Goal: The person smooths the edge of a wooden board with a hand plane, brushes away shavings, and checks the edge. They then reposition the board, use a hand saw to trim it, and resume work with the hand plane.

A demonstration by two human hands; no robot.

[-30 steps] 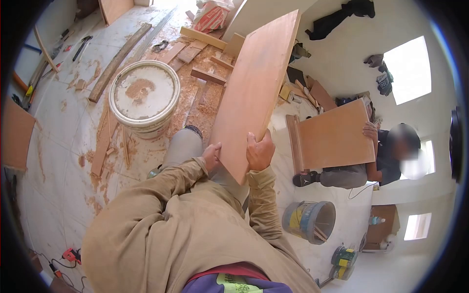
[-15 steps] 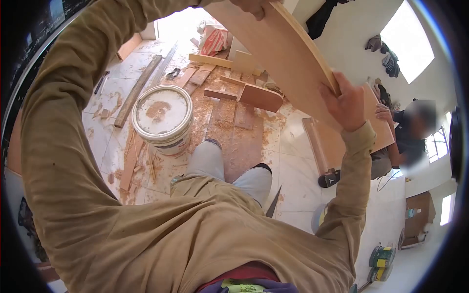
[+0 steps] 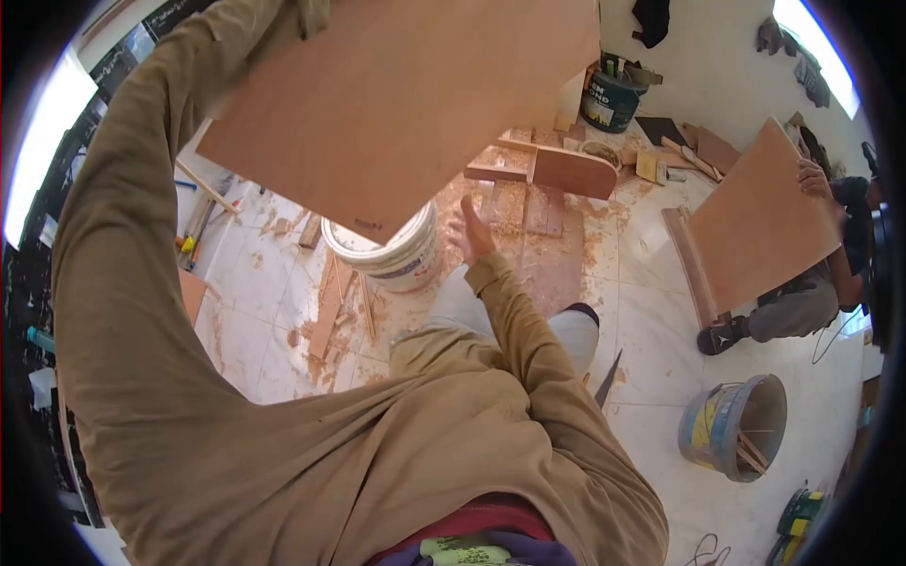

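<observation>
Overhead, the left hand (image 3: 311,11) grips the flat reddish-brown plywood board (image 3: 406,104), while the right hand (image 3: 472,231) hangs open, fingers spread, beside the white plastic bucket (image 3: 392,255).

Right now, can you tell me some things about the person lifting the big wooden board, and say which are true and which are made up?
1. The plywood board is raised up above the white bucket. True.
2. The right hand is gripping the board. False: it is free below the board, fingers spread, touching nothing.
3. The left arm reaches up to the board. True; the left hand itself is hidden at the top edge of the view.
4. The white bucket lies tipped on its side. False: it stands upright among sawdust on the floor.
5. Another person sits by a second board, with a hand on its top edge. True.
</observation>
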